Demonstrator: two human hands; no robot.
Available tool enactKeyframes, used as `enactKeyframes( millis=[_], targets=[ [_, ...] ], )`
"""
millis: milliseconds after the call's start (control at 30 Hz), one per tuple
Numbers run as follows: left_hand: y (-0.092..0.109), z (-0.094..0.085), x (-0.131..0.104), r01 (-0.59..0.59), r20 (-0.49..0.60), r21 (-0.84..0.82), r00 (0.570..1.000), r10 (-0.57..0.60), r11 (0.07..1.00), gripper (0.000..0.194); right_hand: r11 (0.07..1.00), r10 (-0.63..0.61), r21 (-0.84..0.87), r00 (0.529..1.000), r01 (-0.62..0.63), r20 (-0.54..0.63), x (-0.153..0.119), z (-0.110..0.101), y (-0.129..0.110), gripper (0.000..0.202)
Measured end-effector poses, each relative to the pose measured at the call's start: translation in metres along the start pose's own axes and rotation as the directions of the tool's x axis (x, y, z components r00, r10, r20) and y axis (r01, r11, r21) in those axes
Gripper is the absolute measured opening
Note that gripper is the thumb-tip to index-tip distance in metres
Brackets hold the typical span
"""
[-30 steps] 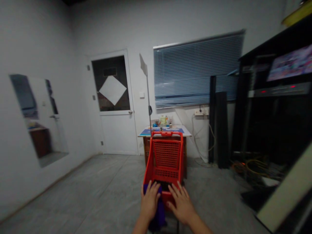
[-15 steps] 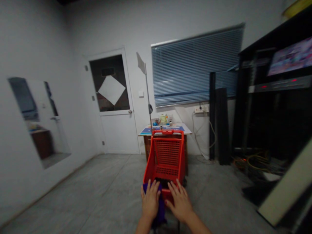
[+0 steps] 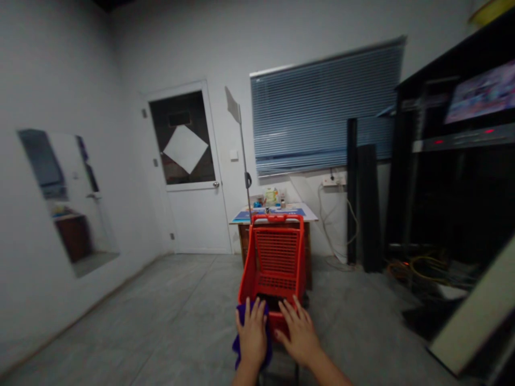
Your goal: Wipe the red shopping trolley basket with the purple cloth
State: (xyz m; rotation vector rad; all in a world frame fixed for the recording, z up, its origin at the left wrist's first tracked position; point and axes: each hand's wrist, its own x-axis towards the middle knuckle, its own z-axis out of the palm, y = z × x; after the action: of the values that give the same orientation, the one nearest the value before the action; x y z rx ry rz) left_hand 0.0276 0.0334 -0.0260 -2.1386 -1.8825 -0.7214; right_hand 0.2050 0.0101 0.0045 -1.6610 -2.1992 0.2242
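A small red plastic shopping cart stands right in front of me, with a thin pole and a grey flag rising at its left side. My left hand lies over a purple cloth and holds it against the near left edge of the cart. Its fingers point forward, and folds of the cloth show on both sides of the hand. My right hand rests at the near right edge, fingers spread, thumb out to the left, with nothing in it. What lies under both palms is hidden.
Behind the cart is a desk with small items on it. A white door and a wall mirror are to the left. On the right stand dark panels, a black rack with a screen, loose cables and a leaning pale board.
My left hand has shifted slightly to the right and down. The purple cloth under it now spreads out further left. My right hand stays at the cart's edge, and the view has turned slightly.
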Motion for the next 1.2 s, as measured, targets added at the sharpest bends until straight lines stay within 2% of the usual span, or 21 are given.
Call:
enactKeyframes(
  millis=[100, 167, 300, 367, 533, 633, 733, 767, 833, 933, 1100, 1133, 1200],
  targets=[
    [0.003, -0.004, 0.0, -0.102, 0.06, -0.032, 0.993, 0.103, 0.994, 0.05, 1.0, 0.004, -0.009, 1.0, -0.004, 0.016, -0.001, -0.003, 0.0, 0.078],
    [-0.002, -0.006, 0.001, -0.128, 0.071, -0.033, 0.989, 0.13, 0.991, 0.05, 1.0, 0.0, -0.009, 1.0, 0.0, 0.024, -0.001, -0.004, 0.0, 0.077],
    [-0.005, -0.003, 0.001, -0.02, 0.01, 0.0, 1.0, 0.02, 1.0, 0.047, 1.0, 0.001, -0.004, 1.0, -0.001, 0.024, -0.001, -0.002, -0.001, 0.076],
    [-0.002, -0.002, 0.0, -0.004, 0.002, -0.002, 1.0, 0.004, 1.0, 0.047, 1.0, 0.008, -0.009, 1.0, -0.008, 0.027, -0.001, -0.001, -0.002, 0.076],
    [-0.011, -0.01, 0.004, -0.205, 0.08, -0.069, 0.974, 0.21, 0.976, 0.049, 1.0, 0.008, -0.021, 0.999, -0.007, 0.033, -0.002, -0.005, 0.0, 0.076],
    [-0.02, -0.012, 0.007, -0.159, 0.049, -0.054, 0.986, 0.162, 0.986, 0.048, 1.0, 0.002, -0.025, 0.999, -0.001, 0.034, -0.002, -0.005, 0.001, 0.077],
    [-0.015, -0.007, 0.005, -0.093, 0.021, -0.037, 0.995, 0.094, 0.995, 0.048, 1.0, 0.008, -0.025, 1.0, -0.008, 0.027, -0.001, -0.003, 0.002, 0.078],
    [-0.012, -0.006, 0.004, -0.097, 0.019, -0.036, 0.995, 0.097, 0.995, 0.048, 1.0, 0.011, -0.026, 1.0, -0.01, 0.025, -0.001, -0.003, 0.002, 0.079],
    [-0.007, -0.006, 0.004, -0.175, 0.038, -0.046, 0.984, 0.176, 0.984, 0.05, 1.0, 0.012, -0.029, 1.0, -0.011, 0.024, -0.002, -0.003, 0.002, 0.078],
    [-0.01, -0.011, 0.005, -0.257, 0.07, -0.067, 0.963, 0.261, 0.964, 0.051, 0.999, 0.013, -0.034, 1.0, -0.012, 0.027, -0.003, -0.006, 0.003, 0.077],
    [-0.013, -0.011, 0.005, -0.116, 0.025, -0.063, 0.993, 0.118, 0.991, 0.047, 1.0, 0.015, -0.021, 1.0, -0.015, 0.019, -0.003, -0.004, 0.001, 0.077],
    [-0.011, -0.01, 0.005, -0.111, 0.024, -0.065, 0.993, 0.113, 0.992, 0.047, 1.0, 0.019, -0.022, 1.0, -0.019, 0.018, -0.002, -0.004, 0.001, 0.077],
    [-0.006, -0.009, 0.005, -0.17, 0.05, -0.082, 0.983, 0.175, 0.982, 0.048, 0.999, 0.025, -0.027, 1.0, -0.024, 0.019, -0.002, -0.004, 0.002, 0.076]
  ],
)
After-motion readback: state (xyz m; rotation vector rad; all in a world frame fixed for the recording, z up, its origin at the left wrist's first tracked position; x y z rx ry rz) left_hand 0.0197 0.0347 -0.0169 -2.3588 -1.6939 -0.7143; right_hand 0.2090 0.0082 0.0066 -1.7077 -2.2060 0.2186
